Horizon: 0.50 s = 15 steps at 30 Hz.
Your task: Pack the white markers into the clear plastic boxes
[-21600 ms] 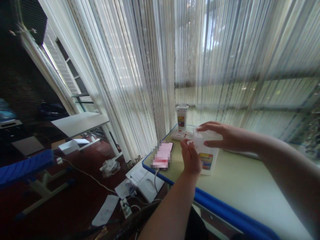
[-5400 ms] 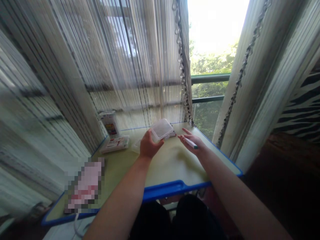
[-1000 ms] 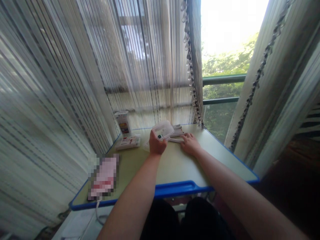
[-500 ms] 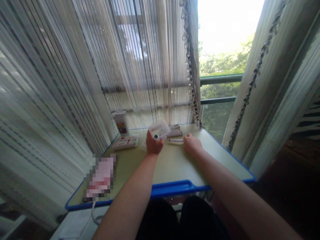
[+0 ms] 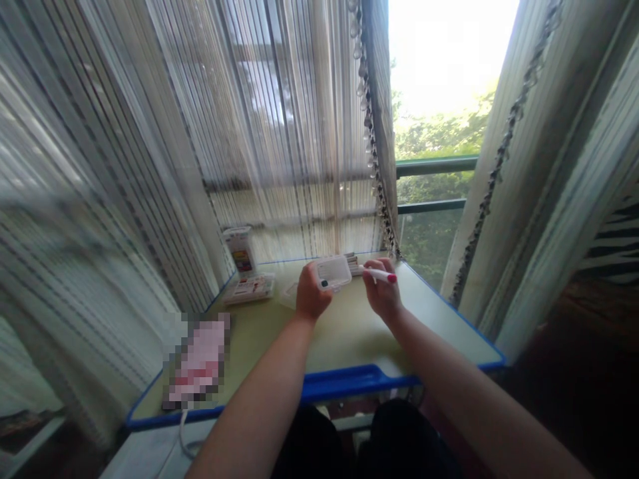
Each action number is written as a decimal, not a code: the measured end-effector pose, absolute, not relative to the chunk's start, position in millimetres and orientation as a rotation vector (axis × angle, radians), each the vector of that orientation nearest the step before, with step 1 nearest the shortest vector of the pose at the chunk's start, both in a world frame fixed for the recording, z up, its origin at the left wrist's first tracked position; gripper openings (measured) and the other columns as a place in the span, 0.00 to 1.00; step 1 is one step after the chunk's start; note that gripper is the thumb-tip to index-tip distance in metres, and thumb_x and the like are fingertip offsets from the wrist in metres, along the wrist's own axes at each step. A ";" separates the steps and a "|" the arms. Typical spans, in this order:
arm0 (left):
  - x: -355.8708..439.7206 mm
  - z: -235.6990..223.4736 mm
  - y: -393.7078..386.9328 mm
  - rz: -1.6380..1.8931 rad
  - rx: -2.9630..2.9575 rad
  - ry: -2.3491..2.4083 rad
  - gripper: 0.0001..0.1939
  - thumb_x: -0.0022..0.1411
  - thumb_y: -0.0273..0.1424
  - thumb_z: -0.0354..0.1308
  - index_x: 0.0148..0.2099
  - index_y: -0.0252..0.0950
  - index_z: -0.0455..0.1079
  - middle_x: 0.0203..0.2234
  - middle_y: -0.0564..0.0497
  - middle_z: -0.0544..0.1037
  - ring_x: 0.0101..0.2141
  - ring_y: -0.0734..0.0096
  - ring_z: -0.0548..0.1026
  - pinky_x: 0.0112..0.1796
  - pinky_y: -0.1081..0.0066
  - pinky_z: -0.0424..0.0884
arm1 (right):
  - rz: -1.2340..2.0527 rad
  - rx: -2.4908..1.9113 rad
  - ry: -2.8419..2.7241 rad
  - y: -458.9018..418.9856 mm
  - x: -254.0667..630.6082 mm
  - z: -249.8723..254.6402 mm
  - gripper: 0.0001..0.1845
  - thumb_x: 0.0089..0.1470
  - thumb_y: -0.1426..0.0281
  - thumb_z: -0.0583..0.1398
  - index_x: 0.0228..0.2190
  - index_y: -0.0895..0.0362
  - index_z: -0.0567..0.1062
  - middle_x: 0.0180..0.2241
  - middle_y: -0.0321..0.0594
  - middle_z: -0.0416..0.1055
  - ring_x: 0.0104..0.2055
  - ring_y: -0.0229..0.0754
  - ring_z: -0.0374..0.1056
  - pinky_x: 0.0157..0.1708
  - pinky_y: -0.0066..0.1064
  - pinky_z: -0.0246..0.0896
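Observation:
In my left hand [image 5: 313, 293] is a clear plastic box [image 5: 337, 269], tilted so that its opening faces me. A dark green marker end [image 5: 324, 284] shows in its lower corner. My right hand [image 5: 383, 296] grips a white marker [image 5: 378, 273] with a pinkish-red end, just right of the box and apart from it. Behind the box, several more markers [image 5: 355, 264] lie side by side on the table, partly hidden. A clear lid-like piece [image 5: 288, 295] rests on the table left of my left hand.
The table [image 5: 344, 339] has a blue edge. A flat clear case [image 5: 249, 288] and an upright package [image 5: 240, 251] stand at its back left. A blurred pink object [image 5: 202, 359] with a white cable [image 5: 184, 432] lies at the front left. Curtains [image 5: 299, 133] hang behind.
My right hand has lifted the marker off the table and turned it, its coloured end now pointing right. The box in my left hand has shifted slightly right and tipped toward me.

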<state>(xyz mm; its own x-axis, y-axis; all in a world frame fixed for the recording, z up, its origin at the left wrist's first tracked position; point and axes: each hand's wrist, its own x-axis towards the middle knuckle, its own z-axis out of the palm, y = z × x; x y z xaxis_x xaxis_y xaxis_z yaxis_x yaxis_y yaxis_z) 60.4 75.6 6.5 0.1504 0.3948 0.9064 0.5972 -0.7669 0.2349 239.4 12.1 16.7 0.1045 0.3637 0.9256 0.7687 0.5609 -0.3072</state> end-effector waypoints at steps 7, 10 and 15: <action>63.6 6.0 76.6 -1.682 -2.252 -0.958 0.30 0.42 0.22 0.56 0.51 0.31 0.56 0.41 0.39 0.69 0.43 0.55 0.71 0.44 0.57 0.71 | -0.417 -1.129 -1.607 9.1 236.4 19.7 0.13 0.58 0.62 0.51 0.34 0.56 0.71 0.34 0.44 0.66 0.38 0.43 0.63 0.42 0.37 0.61; 63.1 7.1 76.0 -1.685 -2.235 -0.941 0.30 0.43 0.22 0.55 0.51 0.32 0.56 0.40 0.40 0.70 0.42 0.55 0.71 0.44 0.57 0.70 | -0.412 -1.147 -1.606 10.6 236.6 18.9 0.13 0.58 0.62 0.51 0.35 0.56 0.71 0.33 0.44 0.66 0.38 0.43 0.63 0.42 0.36 0.62; 61.7 7.0 77.6 -1.680 -2.231 -0.951 0.30 0.43 0.22 0.55 0.51 0.33 0.55 0.41 0.41 0.69 0.43 0.55 0.71 0.45 0.57 0.69 | -0.419 -1.135 -1.592 13.2 237.9 14.7 0.09 0.56 0.67 0.54 0.35 0.55 0.72 0.34 0.43 0.67 0.38 0.44 0.64 0.40 0.35 0.63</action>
<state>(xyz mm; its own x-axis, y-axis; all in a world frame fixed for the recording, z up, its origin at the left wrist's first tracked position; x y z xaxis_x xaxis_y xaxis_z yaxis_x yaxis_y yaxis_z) 61.7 77.6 7.0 0.1515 0.3750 0.9146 0.5914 -0.7757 0.2200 237.9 13.2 14.7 0.0407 0.4492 0.8925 0.8303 0.4816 -0.2803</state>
